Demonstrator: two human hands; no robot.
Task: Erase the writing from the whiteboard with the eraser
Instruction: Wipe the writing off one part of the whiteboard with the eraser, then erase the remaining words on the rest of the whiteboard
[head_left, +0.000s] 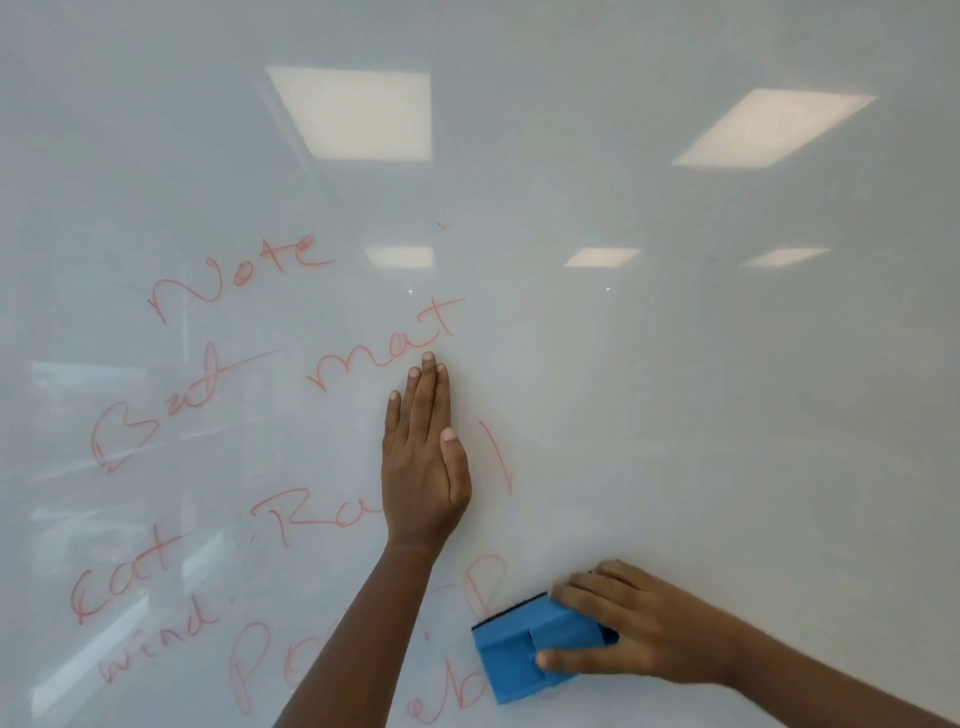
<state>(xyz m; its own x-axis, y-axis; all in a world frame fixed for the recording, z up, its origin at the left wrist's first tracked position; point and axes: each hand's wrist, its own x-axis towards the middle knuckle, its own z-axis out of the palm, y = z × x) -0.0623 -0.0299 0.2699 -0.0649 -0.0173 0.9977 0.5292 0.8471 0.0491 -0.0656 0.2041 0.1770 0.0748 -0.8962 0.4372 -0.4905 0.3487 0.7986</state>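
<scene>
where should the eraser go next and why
Probably sweep the blue eraser, held in the right hand, leftward across the red writing beside it. Board to its right looks clean; the left hand lies flat on the whiteboard.

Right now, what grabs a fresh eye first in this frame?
The blue eraser at lower centre stands out, gripped by the right hand against the whiteboard. Next is the left hand, pressed flat on the board mid-frame, fingers pointing up. Red handwriting fills the left half, words such as "Note" and "mat", while the right half is bare but for reflected ceiling lights.
</scene>
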